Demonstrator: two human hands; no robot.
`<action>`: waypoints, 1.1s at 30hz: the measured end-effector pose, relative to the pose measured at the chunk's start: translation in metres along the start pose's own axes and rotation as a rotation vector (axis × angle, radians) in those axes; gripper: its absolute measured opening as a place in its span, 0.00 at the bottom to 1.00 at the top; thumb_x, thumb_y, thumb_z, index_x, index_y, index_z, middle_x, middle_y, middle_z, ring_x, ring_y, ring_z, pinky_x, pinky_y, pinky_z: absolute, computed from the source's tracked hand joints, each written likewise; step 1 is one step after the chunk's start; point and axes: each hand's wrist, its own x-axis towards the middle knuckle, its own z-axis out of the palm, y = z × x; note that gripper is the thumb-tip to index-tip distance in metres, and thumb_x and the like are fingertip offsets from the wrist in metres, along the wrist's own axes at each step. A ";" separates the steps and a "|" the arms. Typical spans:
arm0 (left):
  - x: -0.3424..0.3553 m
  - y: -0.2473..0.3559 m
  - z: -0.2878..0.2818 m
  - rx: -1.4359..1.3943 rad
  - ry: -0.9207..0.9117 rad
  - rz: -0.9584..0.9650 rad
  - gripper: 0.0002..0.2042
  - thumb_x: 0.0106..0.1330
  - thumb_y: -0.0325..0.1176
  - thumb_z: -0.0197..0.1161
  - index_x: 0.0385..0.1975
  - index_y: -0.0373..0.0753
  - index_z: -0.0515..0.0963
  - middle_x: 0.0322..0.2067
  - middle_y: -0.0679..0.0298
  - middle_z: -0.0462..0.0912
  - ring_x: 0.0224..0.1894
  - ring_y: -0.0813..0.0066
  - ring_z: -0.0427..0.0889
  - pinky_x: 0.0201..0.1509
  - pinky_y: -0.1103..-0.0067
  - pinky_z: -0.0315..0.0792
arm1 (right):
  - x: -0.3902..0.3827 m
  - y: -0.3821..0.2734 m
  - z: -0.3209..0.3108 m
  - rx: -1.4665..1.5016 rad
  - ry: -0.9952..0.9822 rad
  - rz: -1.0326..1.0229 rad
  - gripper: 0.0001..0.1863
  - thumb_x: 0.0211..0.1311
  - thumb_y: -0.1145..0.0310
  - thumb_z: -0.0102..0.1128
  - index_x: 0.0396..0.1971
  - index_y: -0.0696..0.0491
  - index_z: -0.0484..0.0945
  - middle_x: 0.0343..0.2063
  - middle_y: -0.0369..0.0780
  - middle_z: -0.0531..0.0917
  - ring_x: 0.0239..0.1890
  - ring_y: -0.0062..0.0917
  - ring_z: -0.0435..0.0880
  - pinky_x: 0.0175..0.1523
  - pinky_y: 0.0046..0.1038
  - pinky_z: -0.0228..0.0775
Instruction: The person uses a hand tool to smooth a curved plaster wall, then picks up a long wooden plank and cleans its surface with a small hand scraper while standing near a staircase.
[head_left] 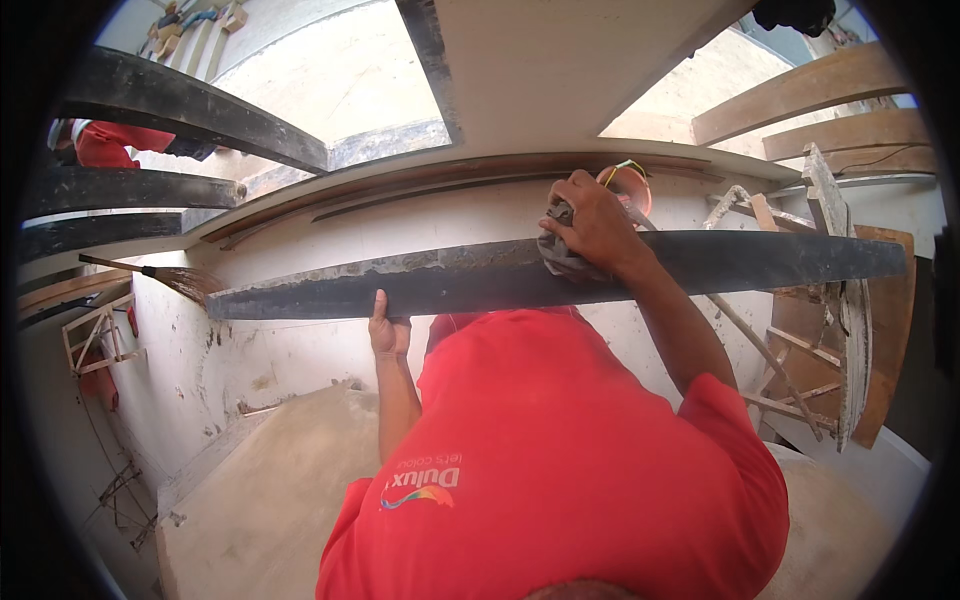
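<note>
A long dark grey plank (700, 262) lies across the view, with a lighter, patchy strip along its far edge. My left hand (390, 328) grips its near edge left of the middle, thumb over the face. My right hand (590, 220) is closed on a crumpled grey-brown cloth (568, 262) pressed on the plank, right of the middle. Behind that hand is a round orange container (628, 188) with a yellow handle or cord, partly hidden. A straw broom (190, 282) is beside the plank's left end.
Dark beams (190, 110) jut at upper left, brown boards (800, 85) at upper right. A splattered wooden stand (840, 340) is at the right, a small wooden frame (100, 340) at the left. Long strips (450, 172) lie along the ledge. Someone in red (105, 145) is beyond the left beams.
</note>
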 end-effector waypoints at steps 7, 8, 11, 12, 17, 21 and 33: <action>-0.002 0.018 0.014 0.021 0.019 0.075 0.10 0.78 0.34 0.61 0.48 0.35 0.83 0.48 0.59 0.88 0.51 0.67 0.88 0.58 0.72 0.84 | -0.024 0.051 -0.087 -0.141 0.178 0.286 0.18 0.60 0.57 0.75 0.37 0.57 0.82 0.39 0.47 0.84 0.38 0.45 0.85 0.45 0.45 0.76; -0.002 0.019 0.014 0.017 -0.005 0.071 0.10 0.78 0.34 0.61 0.49 0.34 0.82 0.50 0.59 0.88 0.52 0.66 0.88 0.59 0.72 0.84 | -0.040 0.070 -0.098 -0.247 0.197 0.279 0.18 0.61 0.56 0.74 0.37 0.57 0.82 0.39 0.47 0.84 0.37 0.45 0.86 0.44 0.45 0.76; -0.002 0.018 0.027 0.039 -0.005 0.084 0.10 0.78 0.34 0.61 0.50 0.35 0.82 0.50 0.58 0.88 0.53 0.67 0.87 0.60 0.72 0.84 | -0.079 0.117 -0.081 -0.435 0.265 0.247 0.18 0.65 0.55 0.71 0.38 0.55 0.82 0.37 0.45 0.83 0.36 0.44 0.86 0.41 0.43 0.77; -0.002 0.018 0.030 0.071 0.022 0.113 0.10 0.78 0.34 0.61 0.50 0.35 0.82 0.50 0.59 0.88 0.53 0.67 0.87 0.60 0.72 0.84 | -0.084 0.115 -0.066 -0.426 0.274 0.235 0.17 0.66 0.54 0.70 0.38 0.55 0.82 0.37 0.44 0.83 0.36 0.43 0.86 0.41 0.43 0.77; -0.009 0.024 0.028 0.088 -0.001 0.072 0.11 0.78 0.34 0.61 0.51 0.35 0.81 0.51 0.59 0.87 0.54 0.67 0.87 0.61 0.71 0.83 | -0.047 0.047 0.019 -0.274 0.224 0.094 0.15 0.70 0.55 0.65 0.38 0.53 0.79 0.38 0.42 0.80 0.37 0.42 0.86 0.38 0.42 0.77; -0.018 0.026 0.042 0.129 0.011 0.071 0.12 0.78 0.35 0.61 0.52 0.35 0.81 0.50 0.59 0.87 0.53 0.65 0.87 0.59 0.68 0.83 | -0.004 -0.012 0.087 -0.166 0.160 0.000 0.15 0.69 0.55 0.65 0.36 0.52 0.77 0.37 0.43 0.79 0.34 0.43 0.86 0.36 0.43 0.78; -0.039 0.048 0.041 0.115 -0.139 -0.019 0.26 0.75 0.23 0.58 0.71 0.39 0.62 0.61 0.58 0.76 0.60 0.63 0.81 0.59 0.65 0.84 | 0.103 -0.191 0.266 0.052 -0.135 -0.278 0.15 0.72 0.57 0.63 0.37 0.56 0.77 0.38 0.48 0.77 0.31 0.45 0.86 0.33 0.46 0.80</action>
